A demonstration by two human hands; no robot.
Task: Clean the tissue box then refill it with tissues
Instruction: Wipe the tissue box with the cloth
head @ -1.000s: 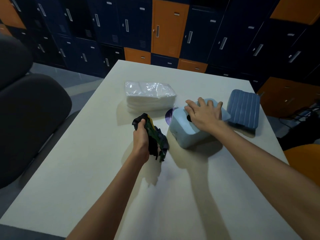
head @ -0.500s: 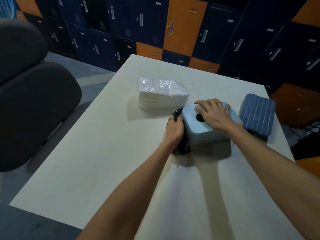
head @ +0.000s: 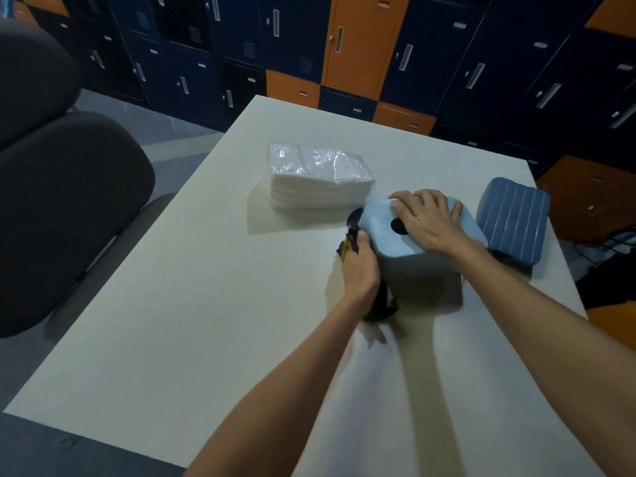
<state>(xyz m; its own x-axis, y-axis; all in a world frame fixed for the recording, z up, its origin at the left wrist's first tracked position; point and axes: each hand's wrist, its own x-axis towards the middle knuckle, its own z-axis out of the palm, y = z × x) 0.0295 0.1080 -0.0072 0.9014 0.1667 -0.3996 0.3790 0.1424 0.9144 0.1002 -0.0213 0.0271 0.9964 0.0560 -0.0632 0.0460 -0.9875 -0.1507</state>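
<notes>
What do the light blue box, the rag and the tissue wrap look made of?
The light blue box: likely moulded plastic, smooth matte, rounded corners. The rag: soft dark fabric, crumpled, drooping. The tissue wrap: thin clear plastic film, glossy wrinkled highlights.

A wall of lockers (head: pixel 430 56) fills the back, mostly dark blue, with a few orange doors (head: pixel 358 39) among them. Each door has a small pale handle or label. The floor (head: pixel 144 132) is grey and smooth. A dark padded chair (head: pixel 62 201) stands at the left, close beside the white worktop (head: pixel 206 304). At the right edge black cables (head: pixel 605 242) lie below an orange panel (head: pixel 592 194). The light is dim and casts soft shadows across the worktop.
</notes>
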